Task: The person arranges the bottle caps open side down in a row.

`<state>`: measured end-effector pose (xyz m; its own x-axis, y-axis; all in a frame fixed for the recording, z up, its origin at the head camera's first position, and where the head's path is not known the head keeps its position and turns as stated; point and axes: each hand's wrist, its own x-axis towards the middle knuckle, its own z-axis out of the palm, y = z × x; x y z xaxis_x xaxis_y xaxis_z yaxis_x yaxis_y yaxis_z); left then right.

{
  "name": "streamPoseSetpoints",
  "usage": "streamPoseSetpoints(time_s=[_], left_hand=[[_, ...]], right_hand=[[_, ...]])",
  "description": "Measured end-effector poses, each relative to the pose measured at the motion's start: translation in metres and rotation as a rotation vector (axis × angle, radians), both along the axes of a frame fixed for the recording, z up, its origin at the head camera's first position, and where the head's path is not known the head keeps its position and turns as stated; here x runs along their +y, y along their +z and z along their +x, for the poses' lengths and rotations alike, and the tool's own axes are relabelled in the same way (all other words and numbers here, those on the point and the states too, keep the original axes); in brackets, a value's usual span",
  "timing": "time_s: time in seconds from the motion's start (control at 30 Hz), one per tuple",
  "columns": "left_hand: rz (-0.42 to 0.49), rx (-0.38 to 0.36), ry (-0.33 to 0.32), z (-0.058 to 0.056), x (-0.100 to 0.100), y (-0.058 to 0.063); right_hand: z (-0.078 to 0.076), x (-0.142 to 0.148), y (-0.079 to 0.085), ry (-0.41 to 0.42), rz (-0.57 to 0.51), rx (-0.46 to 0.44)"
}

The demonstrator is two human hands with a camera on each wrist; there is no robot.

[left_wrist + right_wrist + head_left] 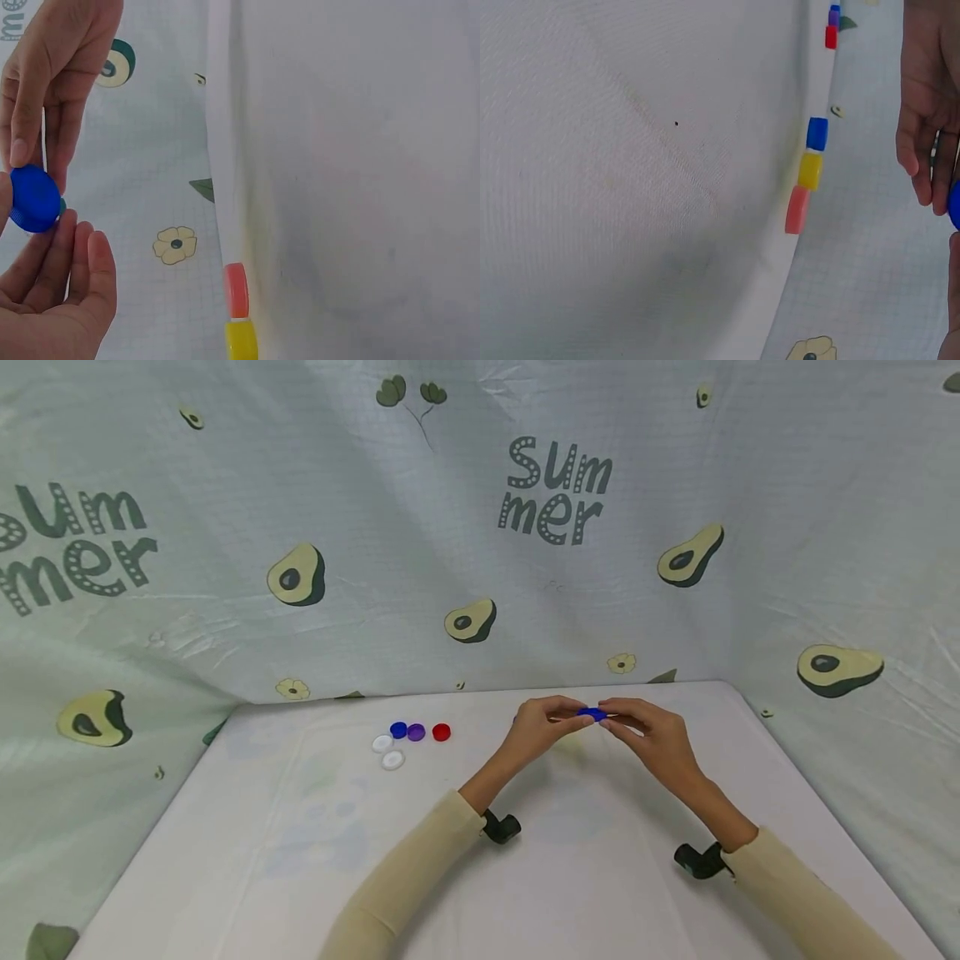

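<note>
In the head view, a round blue cap (592, 714) is held up between both hands above the far right of the table. My left hand (536, 727) pinches its left edge with thumb and fingertips. From the opposite side my right hand (654, 742) grips it the same way. The left wrist view shows the flat face of the blue cap (35, 199), with the right hand (56, 82) above and the left hand (64, 300) below. Only a sliver of the cap (955, 204) enters the right wrist view.
A blue (398, 729), a purple (416, 732) and a red cap (442, 732) lie left of the hands, near two white caps (392, 760). Another blue (817, 133), a yellow (810, 171) and a pink cap (797, 210) line up by the table's far edge.
</note>
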<state>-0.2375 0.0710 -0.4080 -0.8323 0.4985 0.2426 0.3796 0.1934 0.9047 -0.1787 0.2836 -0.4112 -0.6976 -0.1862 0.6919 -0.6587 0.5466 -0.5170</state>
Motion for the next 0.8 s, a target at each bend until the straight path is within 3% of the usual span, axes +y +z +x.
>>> streamPoseSetpoints(time_s=[0.27, 0.53, 0.8], left_hand=[[0.045, -0.038, -0.030, 0.002, 0.007, -0.002], [0.147, -0.044, -0.076, 0.003, 0.017, 0.000], [0.084, 0.022, -0.060, 0.008, 0.020, 0.001]], right_hand=[[-0.003, 0.005, -0.004, -0.001, -0.002, 0.099], [-0.008, 0.008, -0.008, -0.032, 0.101, 0.179], [-0.006, 0.008, -0.011, -0.044, 0.129, 0.171]])
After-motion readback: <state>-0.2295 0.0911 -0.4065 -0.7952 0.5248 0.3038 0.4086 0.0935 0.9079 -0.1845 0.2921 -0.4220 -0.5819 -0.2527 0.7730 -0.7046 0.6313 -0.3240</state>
